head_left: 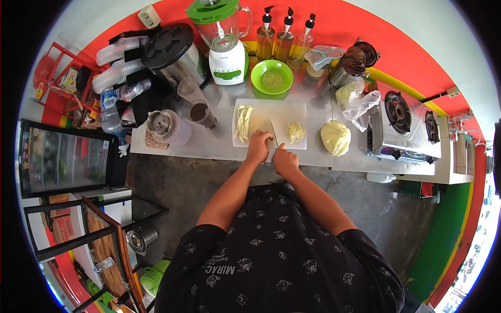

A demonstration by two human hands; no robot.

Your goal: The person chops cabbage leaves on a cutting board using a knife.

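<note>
A white cutting board [299, 110] lies on the steel counter. My right hand [286, 159] is closed around the handle of a knife [274, 132], whose blade points away over the board. Just left of the blade, my left hand [259, 146] has its fingers bent and pressed together at the board's front edge; what they hold, if anything, is too small to name. Pale cabbage strips [243, 123] lie at the board's left side, and a small heap of fine shreds [296, 132] lies at its right. A cabbage head [335, 137] rests on the counter to the right.
Behind the board stand a green bowl [272, 77] with shreds inside, a blender [227, 57] and pump bottles [284, 41]. A glass of dark liquid [201, 114] and a steel-topped container [169, 128] are at the left, a gas stove [406, 130] at the right.
</note>
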